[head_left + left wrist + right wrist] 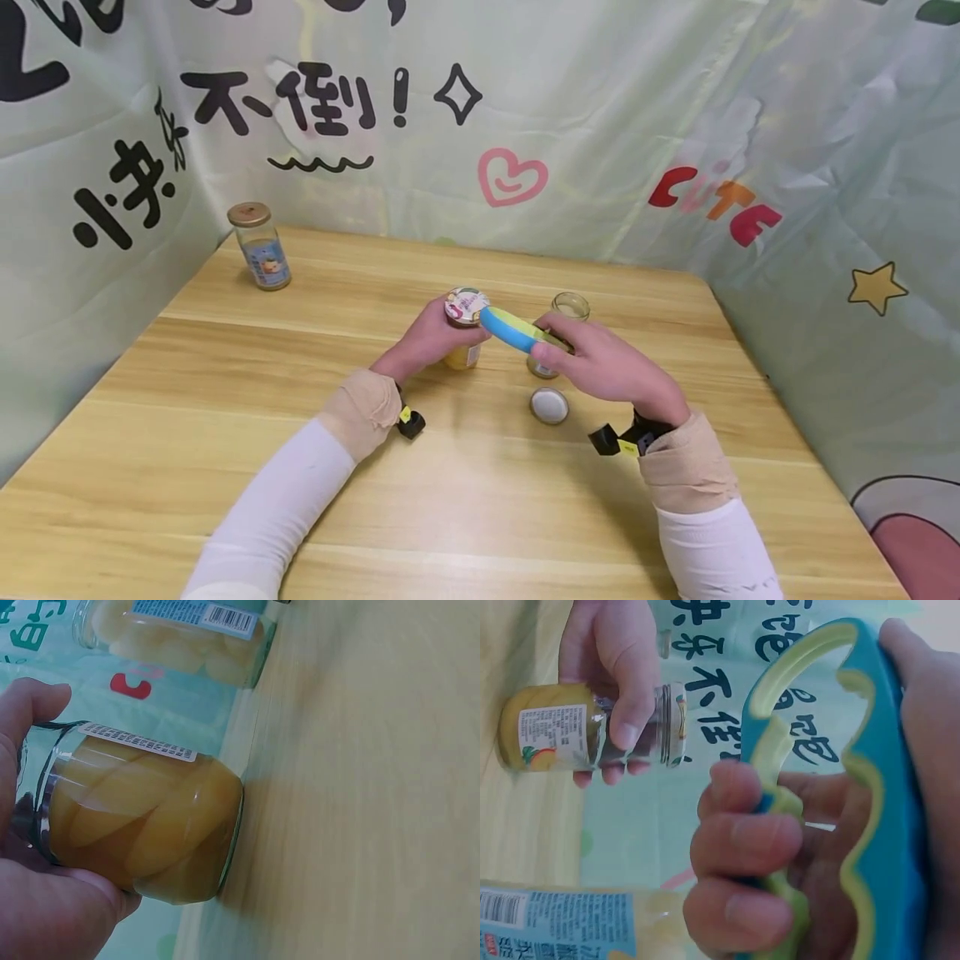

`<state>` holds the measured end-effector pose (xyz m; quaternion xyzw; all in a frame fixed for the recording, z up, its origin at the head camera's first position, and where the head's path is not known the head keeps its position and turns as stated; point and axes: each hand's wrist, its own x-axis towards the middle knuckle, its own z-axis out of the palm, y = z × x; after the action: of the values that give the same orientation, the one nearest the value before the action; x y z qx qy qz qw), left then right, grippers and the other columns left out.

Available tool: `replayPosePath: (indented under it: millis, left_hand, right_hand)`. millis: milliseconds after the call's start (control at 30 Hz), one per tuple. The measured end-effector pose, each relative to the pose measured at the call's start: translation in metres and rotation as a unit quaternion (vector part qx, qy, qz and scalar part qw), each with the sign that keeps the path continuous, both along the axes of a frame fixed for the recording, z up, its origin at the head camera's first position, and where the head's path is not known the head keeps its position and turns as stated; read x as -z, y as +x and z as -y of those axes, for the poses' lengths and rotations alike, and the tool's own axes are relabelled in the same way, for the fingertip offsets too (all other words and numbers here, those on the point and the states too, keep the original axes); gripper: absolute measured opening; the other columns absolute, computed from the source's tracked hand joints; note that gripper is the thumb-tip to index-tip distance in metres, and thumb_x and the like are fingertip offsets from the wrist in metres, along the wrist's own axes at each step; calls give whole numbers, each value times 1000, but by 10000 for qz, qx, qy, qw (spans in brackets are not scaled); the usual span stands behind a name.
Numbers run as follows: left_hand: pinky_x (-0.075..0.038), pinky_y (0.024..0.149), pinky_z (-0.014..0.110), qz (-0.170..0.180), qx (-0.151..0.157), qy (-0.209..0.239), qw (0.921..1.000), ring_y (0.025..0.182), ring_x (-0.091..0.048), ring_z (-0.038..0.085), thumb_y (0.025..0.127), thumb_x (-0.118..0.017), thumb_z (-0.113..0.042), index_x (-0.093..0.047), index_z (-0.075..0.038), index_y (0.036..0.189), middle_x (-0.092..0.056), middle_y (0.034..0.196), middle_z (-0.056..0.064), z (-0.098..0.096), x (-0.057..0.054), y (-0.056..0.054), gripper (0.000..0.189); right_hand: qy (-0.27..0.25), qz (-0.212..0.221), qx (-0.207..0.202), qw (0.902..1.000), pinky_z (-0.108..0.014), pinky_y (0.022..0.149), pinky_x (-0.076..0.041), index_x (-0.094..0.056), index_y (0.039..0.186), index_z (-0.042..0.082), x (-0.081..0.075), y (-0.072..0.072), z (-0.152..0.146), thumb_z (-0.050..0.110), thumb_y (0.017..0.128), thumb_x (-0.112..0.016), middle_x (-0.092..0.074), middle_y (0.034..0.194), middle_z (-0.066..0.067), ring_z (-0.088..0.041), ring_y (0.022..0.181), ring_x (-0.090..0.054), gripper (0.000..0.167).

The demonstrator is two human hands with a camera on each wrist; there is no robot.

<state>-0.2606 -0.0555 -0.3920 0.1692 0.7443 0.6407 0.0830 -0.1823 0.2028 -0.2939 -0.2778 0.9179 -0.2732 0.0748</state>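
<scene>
My left hand point(431, 337) grips a glass jar of yellow fruit pieces point(142, 817) near its neck, thumb on one side and fingers on the other. The jar stands upright at the table's middle, with a patterned lid point(466, 307) on top. My right hand point(607, 354) holds a blue and yellow-green jar opener point(889, 750), its fingers curled through the scalloped opening. In the head view the opener's tip overlaps the lid's right edge; whether they touch I cannot tell. Behind the right hand stands a lidless jar point(570, 306), partly hidden, with pale round contents.
A loose lid point(550, 406) lies with its white inside up, in front of the lidless jar. At the back left corner is another jar point(262, 250) with a blue label and brownish lid. Printed cloth point(585, 125) walls the wooden table point(465, 517) at back and sides.
</scene>
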Motion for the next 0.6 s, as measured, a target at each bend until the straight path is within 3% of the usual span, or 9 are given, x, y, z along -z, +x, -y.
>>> replayPosePath:
  millis: [133, 300, 433, 600]
  left_hand:
    - [-51, 112, 42, -66, -7, -5, 10000, 123, -65, 24, 87, -84, -20, -60, -14, 136, -68, 132, 6, -1, 1, -1, 55]
    - [-50, 112, 44, -148, -115, -118, 9998, 121, -65, 24, 86, -84, -20, -62, -17, 134, -69, 130, 6, -2, 1, -2, 53]
    - [-48, 113, 46, -282, 14, -49, 9996, 122, -64, 24, 87, -85, -24, -64, -18, 132, -68, 132, 10, -5, 0, -2, 50]
    - [-49, 112, 44, -306, 127, -161, 9993, 123, -64, 22, 86, -86, -27, -63, -20, 133, -69, 131, 4, -9, 1, -1, 53]
  right_hand:
    - [316, -125, 583, 9977, -33, 72, -51, -56, 124, 17, -3, 4, 15, 62, 101, -55, -67, 88, -1, -15, 77, -63, 51]
    - [847, -660, 1273, 9860, -31, 67, -47, -55, 128, 11, -2, 11, 30, 78, 93, -51, -63, 83, -1, -18, 74, -59, 75]
    - [1002, -849, 1615, 9781, -32, 65, -46, -54, 127, 9, -4, 15, 34, 81, 92, -49, -62, 77, -1, -18, 70, -59, 80]
    - [1088, -945, 1828, 9725, -32, 58, -43, -53, 116, 6, -4, 18, 33, 82, 91, -48, -58, 75, -3, -20, 65, -57, 80]
